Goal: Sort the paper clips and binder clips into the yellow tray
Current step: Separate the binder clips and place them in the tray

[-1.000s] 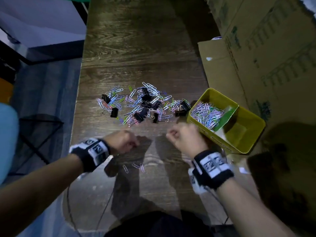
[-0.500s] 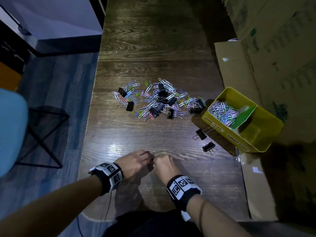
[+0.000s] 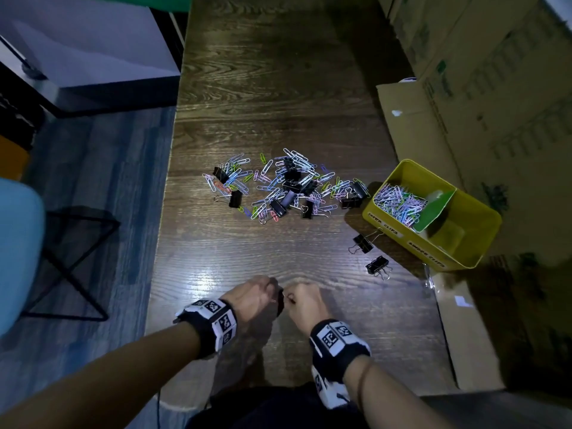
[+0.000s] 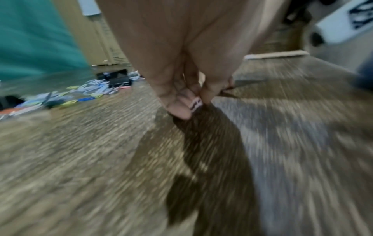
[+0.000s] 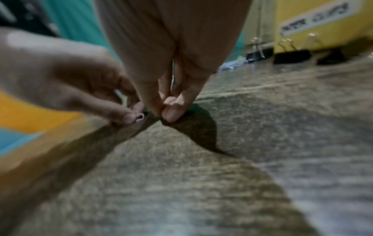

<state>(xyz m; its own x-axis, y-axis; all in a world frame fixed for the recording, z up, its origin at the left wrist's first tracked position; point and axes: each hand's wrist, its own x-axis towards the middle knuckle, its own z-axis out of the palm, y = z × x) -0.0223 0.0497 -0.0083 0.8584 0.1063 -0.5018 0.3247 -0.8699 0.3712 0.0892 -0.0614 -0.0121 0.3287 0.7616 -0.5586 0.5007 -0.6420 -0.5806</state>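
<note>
Both hands meet low over the near edge of the wooden table (image 3: pixel 278 88), fingertips almost touching: the left hand (image 3: pixel 252 297) pinches a pale pink paper clip (image 4: pixel 195 103) between thumb and fingertips, while the right hand (image 3: pixel 305 305) presses its thumb and fingertips together at the tabletop, and whether anything sits in that pinch cannot be told through the blur. Beyond the hands, a mixed heap of coloured paper clips and black binder clips (image 3: pixel 284 188) lies at mid-table. Right of the heap, the yellow tray (image 3: pixel 476 252) stands at the table's right edge, one compartment already holding a mound of pastel paper clips (image 3: pixel 397 202) beside a green divider (image 3: pixel 433 209). Two loose binder clips (image 3: pixel 362 243) lie on the wood just in front of the tray. Cardboard boxes (image 3: pixel 479 103) rise behind the tray.
</note>
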